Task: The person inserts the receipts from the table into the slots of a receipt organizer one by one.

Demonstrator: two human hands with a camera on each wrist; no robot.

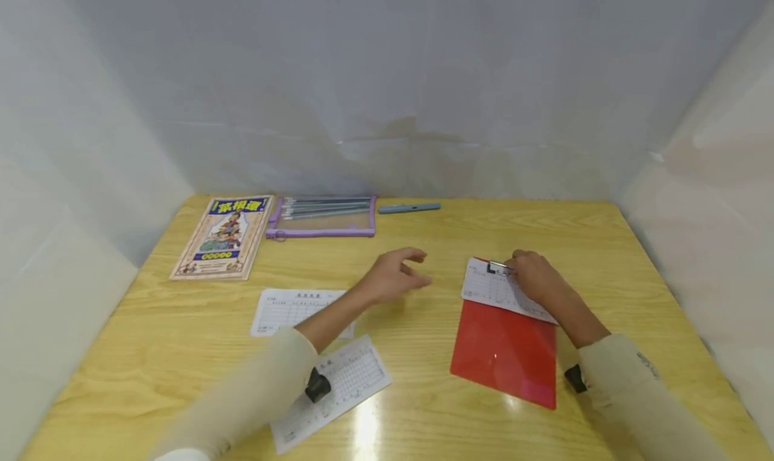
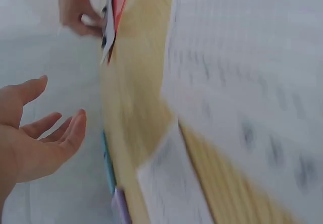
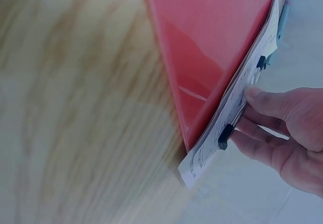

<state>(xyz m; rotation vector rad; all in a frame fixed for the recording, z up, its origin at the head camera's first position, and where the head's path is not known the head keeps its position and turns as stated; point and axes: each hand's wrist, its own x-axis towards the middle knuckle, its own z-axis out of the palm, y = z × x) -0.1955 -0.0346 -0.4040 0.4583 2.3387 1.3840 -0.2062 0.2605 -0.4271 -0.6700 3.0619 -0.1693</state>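
Observation:
A red clipboard (image 1: 504, 353) lies on the right part of the table with a printed paper form (image 1: 484, 286) across its top end. Its metal clip (image 1: 499, 268) with black ends sits over the paper's upper edge. My right hand (image 1: 535, 276) pinches that clip, thumb (image 3: 255, 94) on the near side and fingers behind. To the left of the clipboard, my left hand (image 1: 396, 276) is raised over the table with loosely bent fingers and nothing in it. Below its forearm are two more forms, one printed sheet (image 1: 284, 310) and one gridded sheet (image 1: 357, 380), both partly covered by the sleeve.
Along the back of the table lie an illustrated booklet (image 1: 224, 239), a clear pouch with purple edging (image 1: 320, 232) holding several pens or pencils, and a blue pen (image 1: 410, 207). Pale sheeting (image 1: 387, 78) rises behind and at both sides of the table.

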